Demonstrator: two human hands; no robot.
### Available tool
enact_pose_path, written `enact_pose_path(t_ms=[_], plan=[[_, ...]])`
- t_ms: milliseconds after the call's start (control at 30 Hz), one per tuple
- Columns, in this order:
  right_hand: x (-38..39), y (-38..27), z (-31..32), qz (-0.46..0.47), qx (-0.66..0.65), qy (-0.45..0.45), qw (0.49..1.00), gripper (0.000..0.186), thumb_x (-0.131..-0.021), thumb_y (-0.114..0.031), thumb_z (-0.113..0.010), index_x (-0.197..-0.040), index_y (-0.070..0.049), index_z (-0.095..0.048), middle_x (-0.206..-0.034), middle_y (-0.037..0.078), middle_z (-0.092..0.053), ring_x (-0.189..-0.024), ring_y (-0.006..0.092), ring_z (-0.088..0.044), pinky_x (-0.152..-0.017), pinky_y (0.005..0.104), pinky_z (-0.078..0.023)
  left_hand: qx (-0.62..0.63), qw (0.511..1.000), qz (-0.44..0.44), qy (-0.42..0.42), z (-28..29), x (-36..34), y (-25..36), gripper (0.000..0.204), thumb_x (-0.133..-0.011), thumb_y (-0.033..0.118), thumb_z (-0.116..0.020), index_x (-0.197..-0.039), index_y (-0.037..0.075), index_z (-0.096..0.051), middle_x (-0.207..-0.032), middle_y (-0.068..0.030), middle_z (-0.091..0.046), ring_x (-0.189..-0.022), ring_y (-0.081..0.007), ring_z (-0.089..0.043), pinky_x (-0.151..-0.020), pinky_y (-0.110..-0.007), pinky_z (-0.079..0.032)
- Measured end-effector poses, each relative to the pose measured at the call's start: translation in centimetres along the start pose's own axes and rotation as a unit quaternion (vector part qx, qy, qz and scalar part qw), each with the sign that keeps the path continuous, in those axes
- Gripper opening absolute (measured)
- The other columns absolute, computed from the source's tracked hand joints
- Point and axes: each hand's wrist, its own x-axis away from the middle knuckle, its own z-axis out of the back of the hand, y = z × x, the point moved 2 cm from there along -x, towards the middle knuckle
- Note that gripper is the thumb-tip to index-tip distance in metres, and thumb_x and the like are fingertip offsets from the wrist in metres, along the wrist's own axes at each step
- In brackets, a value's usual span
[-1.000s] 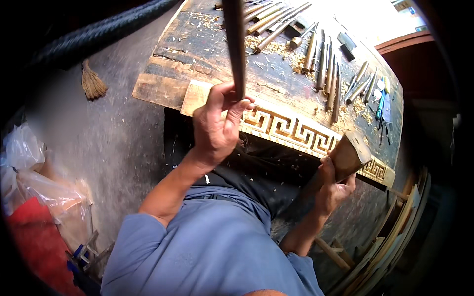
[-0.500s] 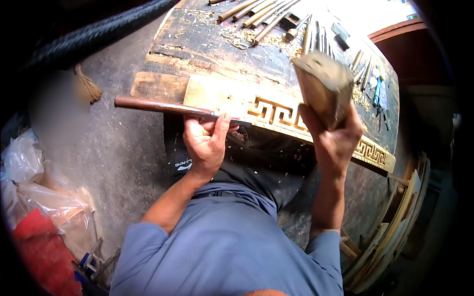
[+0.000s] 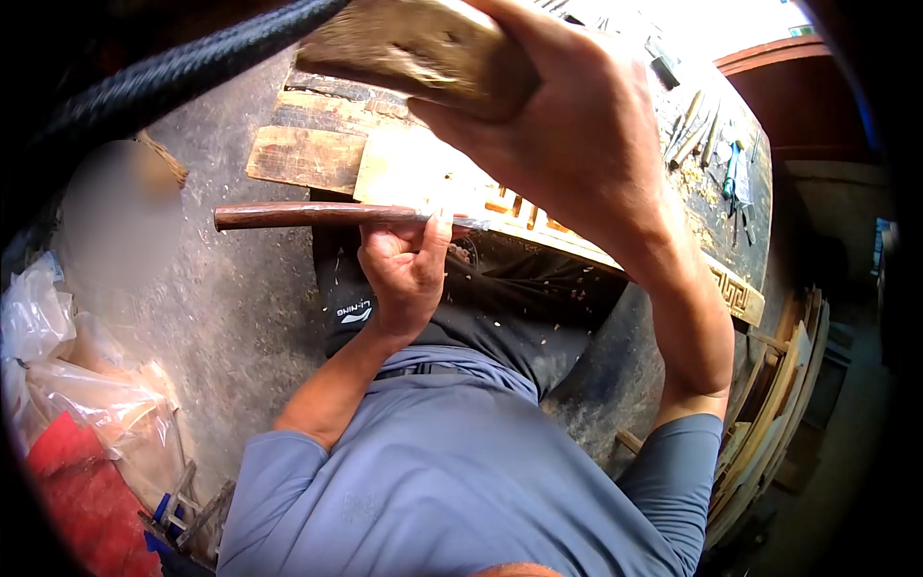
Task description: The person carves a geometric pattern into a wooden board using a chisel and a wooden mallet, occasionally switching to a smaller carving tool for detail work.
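- The block [image 3: 413,56] is cut off by the upper edge, its face partly smeared.
- The right hand [image 3: 591,135] also meets that edge; some of its fingers are hidden by the block.
- Hand and forearm cover the middle of the board [image 3: 399,175]; glare washes out part of its carving.
- The left hand [image 3: 404,279] hides part of the chisel [image 3: 288,214]; whether the tip touches the board cannot be told.
- Many tools [image 3: 690,139] are hidden behind the right hand or lost in bright light.
- A blurred grey patch [image 3: 120,216] covers much of the broom [image 3: 165,159].
- The red sheet [image 3: 85,486] runs into the dark rim.
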Motion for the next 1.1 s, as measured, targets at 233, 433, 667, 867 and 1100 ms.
enact_pose_path(t_ms=[233,433,667,867,1100], plan=[[-2.7,0.4,-1.8,0.077,-0.087,-0.074,0.99,0.023,-0.091,-0.001,-0.068,-0.113,0.002,-0.064,-0.074,0.023,-0.069,-0.066,0.0419,-0.073,-0.06,0.0491,-0.058,0.056,0.998,-0.023,0.019,-0.8,0.2,0.3,0.022,-0.106,-0.002,-0.069,-0.121,-0.007,-0.053,-0.102,-0.0141,-0.078,-0.09,-0.0127,-0.075,-0.084,-0.028,-0.063],[-7.3,-3.2,-3.7,0.129,-0.127,-0.135,0.974,0.044,-0.091,0.003,-0.066,-0.134,-0.004,-0.071,-0.081,0.025,-0.074,-0.071,0.0406,-0.076,-0.064,0.0507,-0.062,-0.006,0.995,-0.077,0.058,0.6,0.2,1.6,0.023,-0.105,-0.004,-0.07,-0.119,-0.005,-0.052,-0.101,-0.0122,-0.076,-0.091,-0.0121,-0.074,-0.084,-0.027,-0.061],[-5.2,-1.7,-4.8,0.235,-0.061,-0.076,0.967,0.038,-0.092,-0.002,-0.066,-0.13,-0.002,-0.071,-0.089,0.022,-0.075,-0.08,0.0374,-0.077,-0.071,0.0465,-0.062,-0.031,0.994,-0.095,0.032,-0.4,0.5,0.7,0.025,-0.104,-0.003,-0.073,-0.119,-0.004,-0.052,-0.099,-0.0105,-0.075,-0.088,-0.0091,-0.071,-0.083,-0.026,-0.058],[-4.8,-2.8,-4.5,0.254,-0.046,-0.084,0.962,0.034,-0.094,-0.005,-0.066,-0.128,-0.002,-0.071,-0.095,0.019,-0.075,-0.086,0.0345,-0.077,-0.076,0.0436,-0.062,-0.058,0.993,-0.093,0.044,-0.3,0.6,0.2,0.028,-0.104,0.0,-0.073,-0.123,-0.004,-0.053,-0.096,-0.0061,-0.071,-0.083,-0.0067,-0.064,-0.078,-0.024,-0.054],[-5.0,-3.2,-5.4,0.272,-0.044,-0.074,0.958,0.031,-0.095,-0.009,-0.065,-0.125,-0.002,-0.071,-0.102,0.016,-0.075,-0.094,0.0312,-0.076,-0.082,0.0402,-0.061,-0.335,0.881,-0.333,-0.015,2.9,2.2,-2.6,0.047,-0.093,0.014,-0.083,-0.133,-0.002,-0.064,-0.126,-0.0183,-0.07,-0.114,-0.0384,-0.068,-0.106,-0.051,-0.051]])
